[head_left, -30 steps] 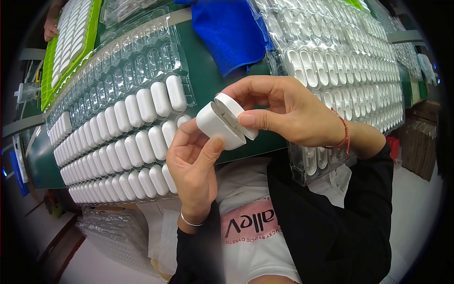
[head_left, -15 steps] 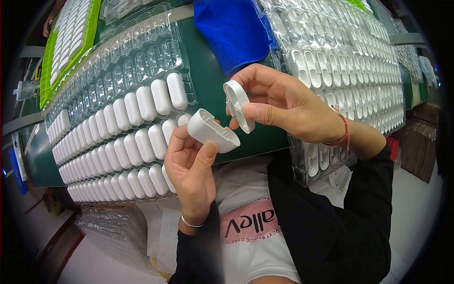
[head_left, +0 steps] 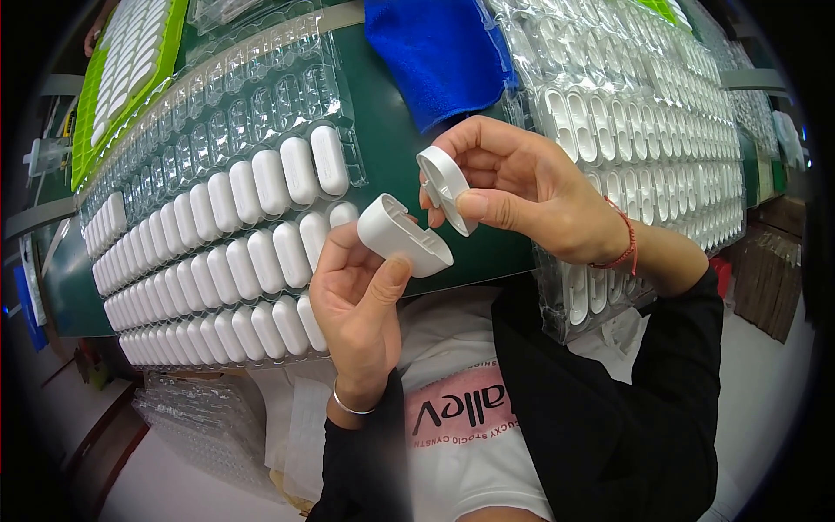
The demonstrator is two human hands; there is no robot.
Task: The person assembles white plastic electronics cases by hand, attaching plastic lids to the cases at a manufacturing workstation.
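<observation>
My left hand (head_left: 361, 309) grips a white plastic case body (head_left: 402, 239), a hollow rounded shell tilted with its open side up and to the right. Thumb in front, fingers behind, my right hand (head_left: 522, 196) pinches a white case lid (head_left: 445, 190), its hollow face turned toward the body. A small gap separates the two pieces. To the left, a clear blister tray (head_left: 217, 104) carries rows of closed white cases (head_left: 235, 261). Hollow white lids (head_left: 600, 126) fill another clear tray on the right, beside my right hand.
A blue cloth (head_left: 444, 61) lies on the green table (head_left: 383, 130) between the trays. At the far left stands a bright green tray (head_left: 161, 74) with white pieces. Stacked clear trays (head_left: 204, 426) lean below the table's left edge. Brown cartons (head_left: 770, 278) sit at the right.
My left hand has moved slightly right and up with the case body, bringing it a little nearer the lid. The view has shifted slightly; both grips are the same.
</observation>
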